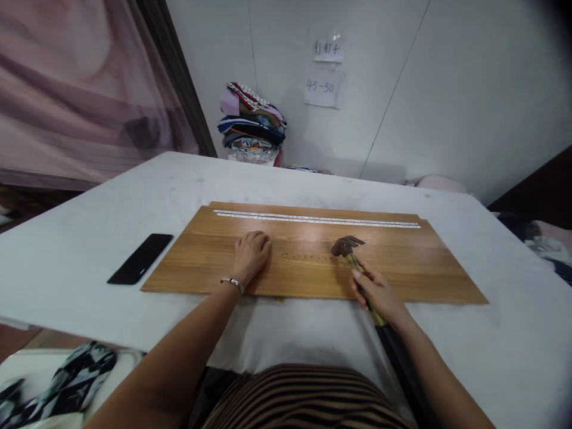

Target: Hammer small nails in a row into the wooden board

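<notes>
My right hand (375, 290) is wrapped round the handle of a claw hammer (348, 244). Its rusty head hangs just over the wooden board (429, 268), at the right end of a row of several small nails (311, 257). Left of that row, my left hand (252, 253) lies on the board with its fingers slightly bent and nothing visible in them. Two white measuring strips (317, 221) run along the board's far side.
A black phone (140, 259) lies left of the board on the white table (89, 220). Folded clothes (252, 122) are stacked by the wall behind. Paper notes (324, 87) hang there. At the lower left, a patterned cloth (74, 381) rests on a pale seat.
</notes>
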The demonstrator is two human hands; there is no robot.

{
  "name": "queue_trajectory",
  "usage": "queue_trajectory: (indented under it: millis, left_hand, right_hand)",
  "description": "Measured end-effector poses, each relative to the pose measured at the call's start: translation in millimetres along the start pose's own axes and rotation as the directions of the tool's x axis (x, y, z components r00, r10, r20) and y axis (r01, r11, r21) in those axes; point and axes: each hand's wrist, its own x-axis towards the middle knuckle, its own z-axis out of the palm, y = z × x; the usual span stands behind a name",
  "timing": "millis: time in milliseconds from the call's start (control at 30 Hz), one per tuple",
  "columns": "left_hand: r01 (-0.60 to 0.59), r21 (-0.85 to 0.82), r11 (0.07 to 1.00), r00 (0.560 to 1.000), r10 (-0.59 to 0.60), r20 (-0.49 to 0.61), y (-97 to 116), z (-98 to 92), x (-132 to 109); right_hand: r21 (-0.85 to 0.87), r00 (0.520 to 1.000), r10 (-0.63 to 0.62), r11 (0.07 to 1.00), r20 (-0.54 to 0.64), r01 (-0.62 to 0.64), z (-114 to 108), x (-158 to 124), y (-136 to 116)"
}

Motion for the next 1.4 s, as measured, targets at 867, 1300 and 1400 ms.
queue_trajectory:
  millis: [867, 1300, 1400]
  left_hand:
    - [0.003, 0.02, 1.0, 1.0, -0.003, 0.003, 0.9, -0.6, -0.1]
    - [-0.001, 0.008, 1.0, 1.0, 0.001, -0.012, 0.1, 0.8, -0.5]
    - [-0.009, 0.005, 1.0, 1.0, 0.009, -0.01, -0.2, 0.5, -0.5]
  right_hand:
    - [0.06, 0.999, -0.028, 0.998, 0.025, 0.026, 4.7, 2.7, 5.0]
    - [0.017, 1.0, -0.002, 1.0, -0.013, 0.002, -0.8, 3.0, 9.7]
    - [0.029, 1.0, -0.007, 1.0, -0.007, 0.008, -0.1, 3.2, 8.6]
